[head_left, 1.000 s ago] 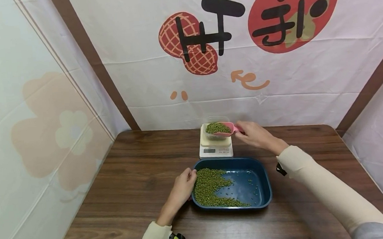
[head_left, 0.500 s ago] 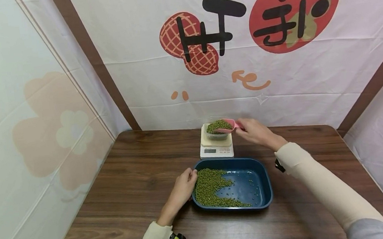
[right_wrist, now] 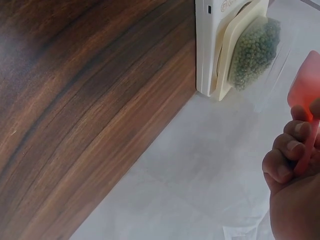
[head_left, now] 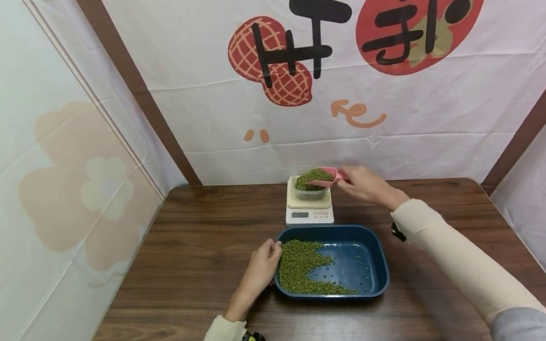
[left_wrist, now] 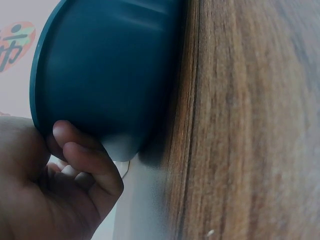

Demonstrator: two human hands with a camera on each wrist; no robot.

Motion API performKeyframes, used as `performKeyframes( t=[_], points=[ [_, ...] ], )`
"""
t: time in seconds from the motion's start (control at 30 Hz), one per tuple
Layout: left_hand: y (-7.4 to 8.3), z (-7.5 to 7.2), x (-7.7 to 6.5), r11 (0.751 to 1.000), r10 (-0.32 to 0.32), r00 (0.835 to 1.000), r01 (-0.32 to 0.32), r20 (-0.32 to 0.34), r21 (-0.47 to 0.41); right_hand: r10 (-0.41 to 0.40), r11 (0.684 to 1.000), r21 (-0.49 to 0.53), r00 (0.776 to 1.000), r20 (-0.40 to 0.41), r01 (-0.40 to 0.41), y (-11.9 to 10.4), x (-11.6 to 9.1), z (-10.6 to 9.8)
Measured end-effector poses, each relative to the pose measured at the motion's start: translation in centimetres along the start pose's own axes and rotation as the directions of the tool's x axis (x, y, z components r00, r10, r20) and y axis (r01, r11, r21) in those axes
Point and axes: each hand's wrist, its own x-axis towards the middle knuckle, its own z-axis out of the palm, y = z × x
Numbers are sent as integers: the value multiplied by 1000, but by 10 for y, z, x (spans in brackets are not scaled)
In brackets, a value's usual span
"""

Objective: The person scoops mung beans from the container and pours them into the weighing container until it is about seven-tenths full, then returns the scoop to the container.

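In the head view my right hand (head_left: 368,185) grips the handle of a pink scoop (head_left: 333,174) above a clear plastic container (head_left: 310,194). Green beans that look like mung beans (head_left: 309,180) fill the container and lie in the scoop's mouth. Under the container is a white kitchen scale (head_left: 301,219). My left hand (head_left: 260,263) pinches the left rim of a dark blue tray (head_left: 347,267), where more beans (head_left: 298,268) are heaped to the left. The left wrist view has fingers (left_wrist: 90,160) curled at the tray wall (left_wrist: 110,65). From the right wrist, fingers (right_wrist: 280,165) wrap the scoop handle.
A brown wooden table (head_left: 180,276) carries everything, its back edge close behind the scale. A printed white cloth wall (head_left: 210,116) rises behind it, with further cloth at both sides. The tray sits just in front of the scale.
My right hand has risen slightly and tipped the scoop toward the container, and the beans there look more heaped. My left hand stays on the tray rim.
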Motion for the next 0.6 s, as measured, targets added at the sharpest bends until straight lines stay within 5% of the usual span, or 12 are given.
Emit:
performKeyframes(
  t=[0.6],
  points=[
    [1,1,0,1000,1,1000,0,-10,7,26,998,-50,998,58,-23,0,4,-4]
  ],
)
